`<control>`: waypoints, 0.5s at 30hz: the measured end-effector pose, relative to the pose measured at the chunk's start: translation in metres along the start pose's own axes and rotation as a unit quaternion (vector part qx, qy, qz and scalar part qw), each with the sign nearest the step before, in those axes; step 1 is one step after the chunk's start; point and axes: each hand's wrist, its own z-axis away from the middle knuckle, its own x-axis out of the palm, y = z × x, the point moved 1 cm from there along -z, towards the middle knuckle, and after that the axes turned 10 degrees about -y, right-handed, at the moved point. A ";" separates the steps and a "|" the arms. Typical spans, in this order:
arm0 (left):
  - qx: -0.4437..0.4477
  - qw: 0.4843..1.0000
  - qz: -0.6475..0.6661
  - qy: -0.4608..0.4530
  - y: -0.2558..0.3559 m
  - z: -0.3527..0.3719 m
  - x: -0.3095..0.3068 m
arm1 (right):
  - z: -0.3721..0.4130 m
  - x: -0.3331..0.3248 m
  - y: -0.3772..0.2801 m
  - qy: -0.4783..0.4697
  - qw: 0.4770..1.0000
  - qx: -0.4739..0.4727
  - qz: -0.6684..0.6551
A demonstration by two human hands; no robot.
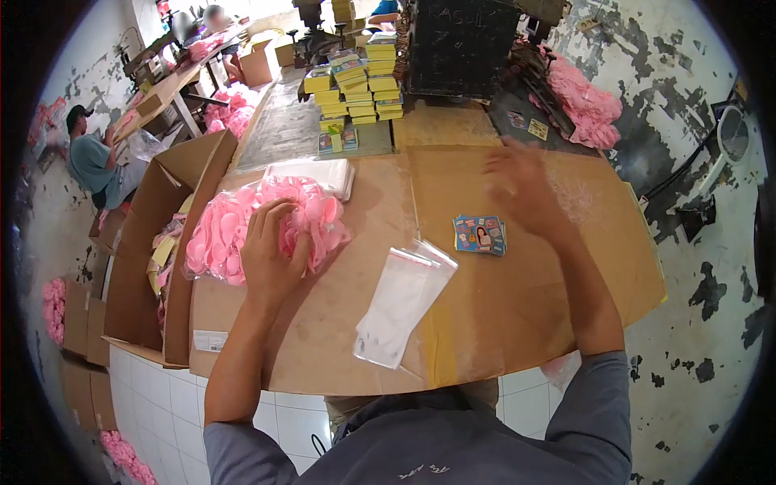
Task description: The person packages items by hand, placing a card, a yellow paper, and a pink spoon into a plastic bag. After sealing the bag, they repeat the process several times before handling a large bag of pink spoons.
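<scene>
My left hand [273, 246] reaches over a heap of pink plastic spoons [218, 234] bundled in clear plastic, at the left of the cardboard-topped table. Its thumb and fingers are spread apart at the near side of the heap. My right hand [519, 187] is raised over the table's right half, blurred by motion, so its grip cannot be made out. Below it lies a small stack of printed cards [480, 235] with a blue border and a picture of a person. Clear plastic sleeves [404, 303] lie fanned out between my arms.
Another stack of clear sleeves [319, 174] lies behind the spoons. An open cardboard box [133, 267] stands against the table's left edge. Piled card bundles [356, 89] and a black metal box [461, 52] stand at the back. A seated person [93, 162] works at far left.
</scene>
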 end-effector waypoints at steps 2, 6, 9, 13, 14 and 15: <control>-0.003 1.000 0.004 0.012 -0.004 0.002 0.001 | -0.022 0.024 -0.043 -0.033 0.988 -0.129 -0.079; 0.013 0.999 0.005 0.029 -0.006 0.003 0.003 | -0.054 0.063 -0.129 -0.091 0.955 -0.111 -0.261; -0.006 1.000 0.012 0.028 -0.005 0.006 0.004 | -0.078 0.093 -0.154 -0.081 0.940 -0.121 -0.309; 0.121 0.979 -0.152 0.055 0.017 0.008 0.000 | -0.091 0.098 -0.165 -0.108 0.897 -0.124 -0.411; 0.164 0.972 -0.169 0.017 0.012 0.015 0.008 | -0.091 0.099 -0.164 -0.079 0.904 -0.157 -0.390; 0.207 0.960 -0.186 -0.021 0.014 0.013 0.008 | -0.092 0.095 -0.165 -0.049 0.909 -0.189 -0.369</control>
